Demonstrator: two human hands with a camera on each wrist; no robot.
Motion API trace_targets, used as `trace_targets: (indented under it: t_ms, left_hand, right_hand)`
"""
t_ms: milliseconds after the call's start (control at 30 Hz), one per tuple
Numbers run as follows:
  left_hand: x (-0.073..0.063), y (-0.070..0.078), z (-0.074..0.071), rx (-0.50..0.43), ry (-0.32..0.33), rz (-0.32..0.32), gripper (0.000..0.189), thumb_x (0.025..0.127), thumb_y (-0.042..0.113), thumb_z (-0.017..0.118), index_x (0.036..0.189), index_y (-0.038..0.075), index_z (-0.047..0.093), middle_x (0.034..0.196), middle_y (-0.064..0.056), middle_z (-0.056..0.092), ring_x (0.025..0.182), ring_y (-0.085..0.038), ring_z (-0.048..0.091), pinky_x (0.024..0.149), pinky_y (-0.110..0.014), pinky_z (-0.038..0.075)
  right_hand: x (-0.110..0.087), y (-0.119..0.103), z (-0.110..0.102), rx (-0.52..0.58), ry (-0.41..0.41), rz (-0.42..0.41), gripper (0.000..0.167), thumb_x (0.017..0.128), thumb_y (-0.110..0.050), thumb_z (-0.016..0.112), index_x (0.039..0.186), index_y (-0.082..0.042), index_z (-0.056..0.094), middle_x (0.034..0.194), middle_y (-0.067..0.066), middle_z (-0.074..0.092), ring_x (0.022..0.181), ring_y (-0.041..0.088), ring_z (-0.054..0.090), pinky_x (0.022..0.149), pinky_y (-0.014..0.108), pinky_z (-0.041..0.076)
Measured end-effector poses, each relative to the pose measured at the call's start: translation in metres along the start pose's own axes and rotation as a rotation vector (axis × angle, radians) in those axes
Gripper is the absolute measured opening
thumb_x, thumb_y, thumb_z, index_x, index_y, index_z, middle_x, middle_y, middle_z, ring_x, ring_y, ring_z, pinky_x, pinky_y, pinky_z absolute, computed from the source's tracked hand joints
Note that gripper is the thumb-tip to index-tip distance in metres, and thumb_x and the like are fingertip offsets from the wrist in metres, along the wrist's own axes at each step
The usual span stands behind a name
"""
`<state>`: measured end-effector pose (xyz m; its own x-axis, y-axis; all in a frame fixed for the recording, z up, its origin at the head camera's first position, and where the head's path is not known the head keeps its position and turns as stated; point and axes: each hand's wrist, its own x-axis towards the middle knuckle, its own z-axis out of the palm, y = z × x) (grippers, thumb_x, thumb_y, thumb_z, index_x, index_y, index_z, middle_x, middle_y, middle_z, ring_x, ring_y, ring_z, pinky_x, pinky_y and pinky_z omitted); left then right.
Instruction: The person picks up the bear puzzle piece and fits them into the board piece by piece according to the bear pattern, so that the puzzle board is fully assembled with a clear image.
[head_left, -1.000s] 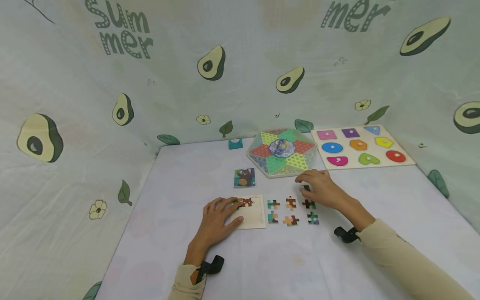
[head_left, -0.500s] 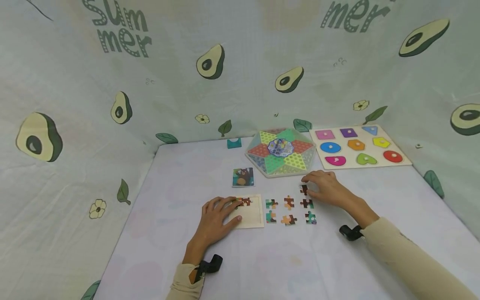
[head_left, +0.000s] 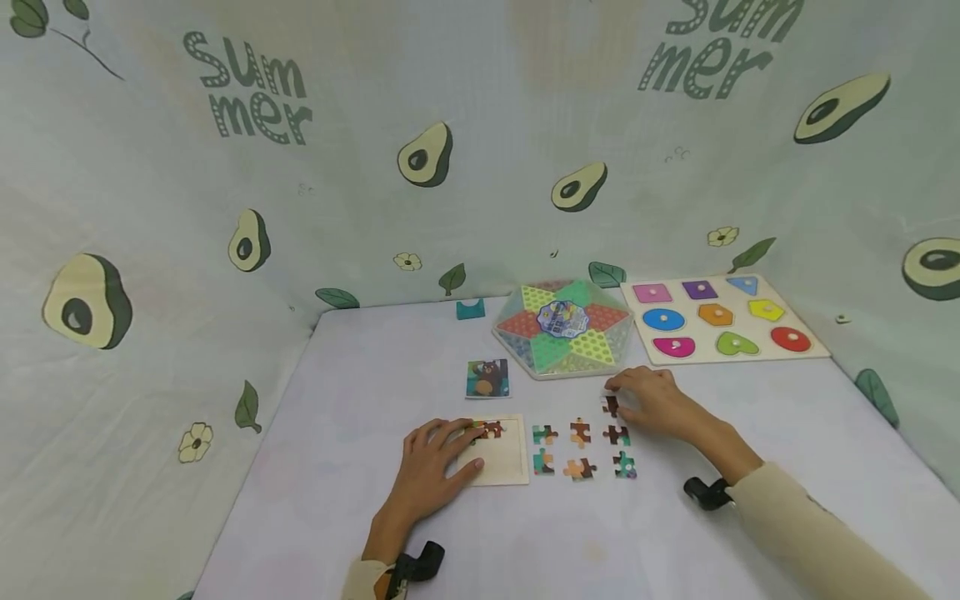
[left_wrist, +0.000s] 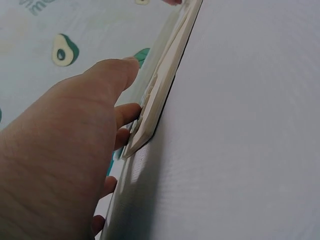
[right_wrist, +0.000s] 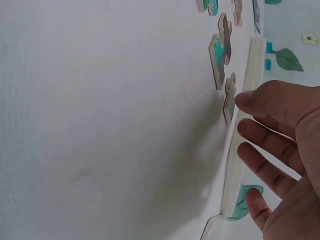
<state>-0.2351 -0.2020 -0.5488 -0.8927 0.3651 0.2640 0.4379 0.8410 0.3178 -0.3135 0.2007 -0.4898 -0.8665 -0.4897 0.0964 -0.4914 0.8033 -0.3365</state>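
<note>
My left hand [head_left: 427, 467] rests on the left side of a square wooden puzzle tray [head_left: 510, 471], its fingers spread. Its fingertips lie beside brown bear pieces [head_left: 490, 429] along the tray's top edge. In the left wrist view, the fingers touch the rim of the tray [left_wrist: 162, 95]. My right hand [head_left: 660, 404] is low over the table, index finger and thumb beside a dark brown jigsaw piece [head_left: 610, 406]. The right wrist view shows the thumb tip at that jigsaw piece [right_wrist: 229, 100], which lies flat, while the other fingers are loosely spread.
Several loose jigsaw pieces [head_left: 581, 432] lie in rows right of the tray. A bear picture card [head_left: 487, 379] lies behind it. Farther back are a hexagonal star-patterned board [head_left: 551, 350], a teal piece [head_left: 470, 309] and a shape-peg board [head_left: 705, 360].
My right hand has shifted slightly right, uncovering the dark brown jigsaw piece, which stays in place. My left hand stays on the tray. The head view has tilted up a little.
</note>
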Motion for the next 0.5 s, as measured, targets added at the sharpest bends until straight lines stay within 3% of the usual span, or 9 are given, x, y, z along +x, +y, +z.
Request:
trace_targets:
  t_ms: [233,500]
  left_hand:
    - [0.001,-0.003,0.003,0.001,0.034,0.009,0.055,0.098,0.062,0.048,0.145,0.034,0.055,0.148,0.008,0.048,0.134,-0.029,0.037,0.103,-0.057,0.025]
    - [0.003,-0.005,0.003,-0.002,-0.007,0.004,0.057,0.098,0.064,0.046,0.146,0.035,0.053,0.15,0.007,0.047,0.136,-0.029,0.035,0.105,-0.057,0.024]
  right_hand:
    - [0.006,0.002,0.006,-0.018,0.008,-0.024,0.035,0.084,-0.01,0.078,0.119,-0.007,0.07,0.117,0.008,0.069,0.114,0.033,0.058,0.087,0.053,0.035]
    - [0.01,0.008,0.015,-0.093,0.058,-0.074,0.034,0.08,-0.01,0.079,0.114,-0.008,0.072,0.112,0.005,0.069,0.11,0.029,0.059,0.09,0.051,0.033]
